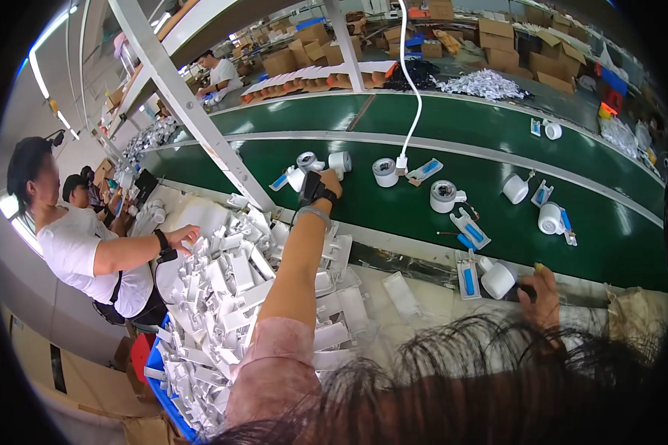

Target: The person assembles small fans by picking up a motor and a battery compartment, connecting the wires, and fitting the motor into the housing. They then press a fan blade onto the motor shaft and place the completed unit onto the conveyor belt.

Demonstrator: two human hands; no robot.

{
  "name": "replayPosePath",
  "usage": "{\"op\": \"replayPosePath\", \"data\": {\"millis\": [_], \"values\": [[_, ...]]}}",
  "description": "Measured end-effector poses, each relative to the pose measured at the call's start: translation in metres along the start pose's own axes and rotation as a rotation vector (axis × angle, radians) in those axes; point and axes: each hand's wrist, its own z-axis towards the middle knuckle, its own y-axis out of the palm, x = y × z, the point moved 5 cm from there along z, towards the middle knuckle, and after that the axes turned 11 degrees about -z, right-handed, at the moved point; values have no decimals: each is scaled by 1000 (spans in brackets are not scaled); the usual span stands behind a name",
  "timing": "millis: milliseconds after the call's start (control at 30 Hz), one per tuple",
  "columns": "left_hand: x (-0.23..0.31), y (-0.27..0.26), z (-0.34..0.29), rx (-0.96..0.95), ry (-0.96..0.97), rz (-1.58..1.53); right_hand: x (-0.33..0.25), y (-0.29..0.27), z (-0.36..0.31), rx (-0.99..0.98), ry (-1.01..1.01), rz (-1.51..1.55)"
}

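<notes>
My left hand, with a black device strapped at the wrist, reaches over the green conveyor belt. Its fingers are curled against a white round housing; their tips are partly hidden. Beside it are another white round housing with a clear face and a white holder with a blue cell. My right hand rests at the near belt edge, its thumb and forefinger apart, a yellow cover on one fingertip. Just left of it lie a white cylindrical housing and a white tray with a blue cell.
White plastic covers are heaped over a blue crate at the left. More housings lie along the belt. A white cable hangs above it. A slanted metal post and a co-worker are at the left.
</notes>
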Motion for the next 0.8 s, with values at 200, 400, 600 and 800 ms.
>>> {"op": "replayPosePath", "data": {"millis": [200, 400, 600, 800], "values": [[-3, -26, -6, -450, -336, -970, -1, -9, -5, 71, -31, -62], [31, -118, -80, -690, -86, -1404, -8, -9, 3, 57, -22, 6], [103, -159, -160, -979, 60, -1584, -13, -4, 4, 26, -19, -9], [202, -156, -285, -1057, 772, -1095, -17, -18, 3, 13, 36, 7]]}}
